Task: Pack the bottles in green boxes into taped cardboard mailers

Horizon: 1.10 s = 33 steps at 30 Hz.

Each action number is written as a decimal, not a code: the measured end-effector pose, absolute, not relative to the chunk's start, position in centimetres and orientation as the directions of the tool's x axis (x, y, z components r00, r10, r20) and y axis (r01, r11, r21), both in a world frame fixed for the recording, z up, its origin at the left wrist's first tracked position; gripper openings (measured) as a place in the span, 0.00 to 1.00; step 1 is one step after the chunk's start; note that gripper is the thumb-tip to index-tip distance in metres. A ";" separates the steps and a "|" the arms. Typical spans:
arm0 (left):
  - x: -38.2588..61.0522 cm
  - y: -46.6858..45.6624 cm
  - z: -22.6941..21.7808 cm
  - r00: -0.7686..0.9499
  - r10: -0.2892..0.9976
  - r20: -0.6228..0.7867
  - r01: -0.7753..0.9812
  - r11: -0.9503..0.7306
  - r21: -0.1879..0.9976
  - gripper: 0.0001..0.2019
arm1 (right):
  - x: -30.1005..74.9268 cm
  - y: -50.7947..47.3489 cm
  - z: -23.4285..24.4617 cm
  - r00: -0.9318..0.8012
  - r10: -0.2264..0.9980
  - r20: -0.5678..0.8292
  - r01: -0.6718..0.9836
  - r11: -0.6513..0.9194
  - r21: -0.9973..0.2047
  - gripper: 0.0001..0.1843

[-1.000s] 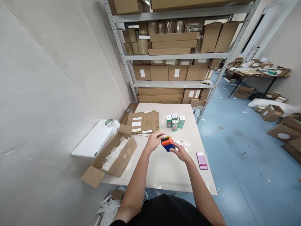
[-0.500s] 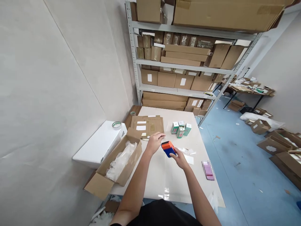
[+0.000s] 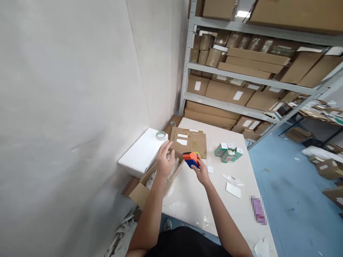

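Observation:
My right hand (image 3: 200, 172) grips an orange and blue tape dispenser (image 3: 190, 159) above the white table (image 3: 193, 203). My left hand (image 3: 165, 160) is open, fingers spread, above the open cardboard box (image 3: 143, 191) at the table's left edge, reaching toward the white unit (image 3: 140, 155) with a roll of tape (image 3: 160, 134) on it. Flattened cardboard sheets with white labels (image 3: 189, 141) lie just beyond both hands.
Several small green and white boxes (image 3: 227, 152) stand mid-table. White paper scraps (image 3: 232, 189) and a pink phone (image 3: 258, 210) lie at the right. A metal shelf rack (image 3: 241, 75) full of cartons stands behind. A wall is close on the left, blue floor on the right.
The view has swung left. My left hand has let go of the dispenser and moved left over the open box, fingers spread. My right hand keeps the dispenser.

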State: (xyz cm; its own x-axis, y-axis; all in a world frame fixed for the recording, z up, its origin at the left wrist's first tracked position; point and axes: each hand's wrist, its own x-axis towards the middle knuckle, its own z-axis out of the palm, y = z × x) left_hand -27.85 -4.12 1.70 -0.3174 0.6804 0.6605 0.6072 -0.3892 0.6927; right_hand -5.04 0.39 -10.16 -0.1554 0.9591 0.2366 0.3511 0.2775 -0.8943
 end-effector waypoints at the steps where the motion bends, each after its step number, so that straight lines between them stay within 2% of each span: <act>1: -29.2 -4.8 1.2 -0.358 0.676 0.644 0.596 -0.365 0.715 0.19 | -6.9 0.7 -10.3 -0.190 0.949 0.251 0.357 0.305 -0.883 0.19; 9: -38.5 -10.9 -1.7 -0.618 0.580 0.531 0.576 -0.125 0.808 0.18 | -22.6 2.5 -13.0 -0.449 0.833 0.322 0.519 0.537 -0.665 0.14; 14: -42.3 -14.0 -3.2 -0.720 0.525 0.453 0.531 -0.002 0.847 0.18 | -31.6 2.8 -13.4 -0.548 0.798 0.252 0.633 0.592 -0.500 0.11; 19: -44.2 -15.6 -4.6 -0.772 0.520 0.365 0.470 0.081 0.879 0.20 | -36.9 2.4 -14.0 -0.620 0.763 0.180 0.660 0.632 -0.405 0.15; 24: -44.8 -15.6 -5.3 -0.779 0.537 0.325 0.439 0.097 0.893 0.20 | -37.4 1.9 -14.9 -0.620 0.753 0.222 0.646 0.650 -0.401 0.15; 30: -43.3 -12.8 -6.0 -0.721 0.608 0.332 0.443 0.037 0.896 0.20 | -34.7 2.4 -13.8 -0.577 0.709 0.405 0.471 0.694 -0.544 0.18; 33: -41.7 -10.5 -6.1 -0.658 0.674 0.335 0.443 -0.013 0.896 0.20 | -32.1 3.1 -12.7 -0.514 0.716 0.472 0.439 0.693 -0.572 0.19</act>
State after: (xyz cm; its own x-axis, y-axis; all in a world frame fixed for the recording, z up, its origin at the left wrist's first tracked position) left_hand -41.69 -10.52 -6.12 -0.6584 0.6738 0.3354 0.4432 -0.0131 0.8963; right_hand -32.11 3.08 -12.74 -0.5143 0.7158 0.4723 0.4388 0.6928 -0.5723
